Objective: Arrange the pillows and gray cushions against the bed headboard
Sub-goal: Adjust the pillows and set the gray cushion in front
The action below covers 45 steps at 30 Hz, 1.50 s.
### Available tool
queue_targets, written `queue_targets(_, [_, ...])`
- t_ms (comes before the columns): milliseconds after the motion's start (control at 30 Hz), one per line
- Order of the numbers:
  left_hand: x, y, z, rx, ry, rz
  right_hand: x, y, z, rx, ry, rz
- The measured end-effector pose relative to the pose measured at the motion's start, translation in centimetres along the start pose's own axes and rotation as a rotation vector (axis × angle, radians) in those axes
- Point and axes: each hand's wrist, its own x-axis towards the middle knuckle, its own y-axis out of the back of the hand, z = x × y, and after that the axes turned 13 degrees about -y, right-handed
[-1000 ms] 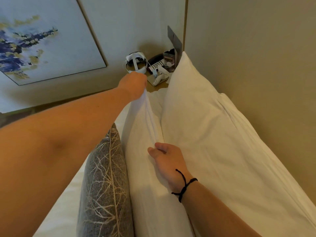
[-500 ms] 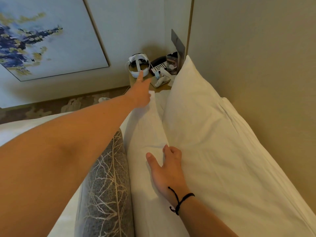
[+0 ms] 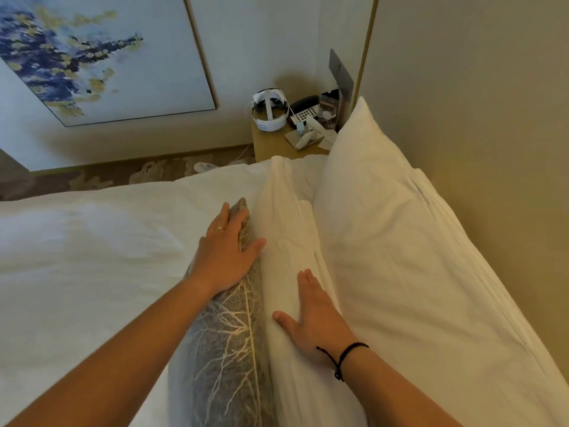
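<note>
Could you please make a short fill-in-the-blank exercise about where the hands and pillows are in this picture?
1. The left hand rests flat on the ____ cushion.
2. The right hand presses the ____ pillow beside that cushion.
3. The black cord bracelet is on the ____ wrist.
4. The back pillow leans against the ____.

Missing words: gray; white; right; headboard

Gray cushion [image 3: 229, 349] (pale branch pattern) beside white pillows [image 3: 400, 257].

Left hand [image 3: 226, 251] off pillow [image 3: 289, 241], now on gray cushion [image 3: 228, 349].
</note>
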Motion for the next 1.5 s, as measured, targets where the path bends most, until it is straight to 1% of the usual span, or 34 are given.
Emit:
queue_targets(67, [-3.2,-0.3,-0.1,-0.180,0.050,0.090,-0.6,-0.2,-0.5,0.000,-0.013,0.046])
queue_targets(167, [-7.8,-1.3,-0.3,-0.331,0.110,0.170,-2.1,-0.5,-2.1,-0.008,0.013,0.112])
queue_targets(267, [-11.7,-2.6,-1.2,-0.556,0.198,0.231,-4.6,-1.4,-4.5,-0.090,0.212,0.210])
queue_targets(333, [-14.2,-3.9,-2.5,-0.690,0.275,0.254,-6.4,-2.7,-6.2,-0.109,0.293,0.196])
queue_targets(367, [-15.3,-4.7,-3.4,-0.721,0.328,0.258,-7.0,-3.5,-7.0,-0.110,0.281,0.173])
queue_targets(433, [-17.3,-6.2,-5.2,-0.757,0.454,0.239,-7.9,-5.0,-7.7,-0.142,0.195,0.158])
queue_targets(500, [-18.9,-7.4,-6.3,-0.777,0.546,0.223,-8.3,-5.9,-7.8,-0.256,0.128,0.184])
queue_targets(600, [-21.1,-8.8,-7.6,-0.799,0.636,0.220,-9.2,-7.0,-7.5,-0.453,0.139,0.220])
queue_targets(667, [-21.9,-9.7,-8.1,-0.844,0.669,0.221,-9.7,-7.3,-7.3,-0.466,0.133,0.194])
queue_targets(833, [-21.0,-10.7,-7.8,-0.965,0.666,0.224,-9.9,-7.1,-6.5,-0.242,0.076,0.071])
queue_targets(900, [-20.1,-10.8,-7.3,-0.995,0.672,0.209,-9.8,-6.9,-5.9,-0.177,0.072,0.047])
queue_targets(967, [-19.0,-11.0,-6.8,-1.059,0.642,0.155,-9.7,-6.3,-5.2,-0.136,0.078,0.059])
queue_targets(1033, [-17.6,-11.2,-5.3,-1.128,0.585,0.065,-9.7,-5.1,-3.8,-0.083,0.095,0.088])
queue_targets(1100, [-16.0,-11.5,-3.3,-1.136,0.522,-0.019,-10.0,-3.1,-1.9,-0.013,0.104,0.143])
queue_targets(1167, [-15.0,-12.1,-1.7,-1.116,0.459,-0.045,-10.5,-1.5,-0.3,0.003,0.087,0.190])
queue_targets(1267, [-14.9,-12.8,-1.7,-1.048,0.416,-0.030,-10.5,-1.6,-0.4,-0.040,0.082,0.183])
queue_targets(1367, [-15.8,-12.8,-2.5,-1.035,0.494,0.038,-10.1,-3.6,-2.0,-0.100,0.074,0.172])
queue_targets(1433, [-16.2,-11.8,-1.4,-1.035,0.537,0.095,-9.9,-3.9,-2.4,-0.096,0.048,0.187])
queue_targets(1500, [-16.8,-10.4,0.6,-1.005,0.519,0.152,-10.3,-3.5,-2.2,-0.100,0.040,0.193])
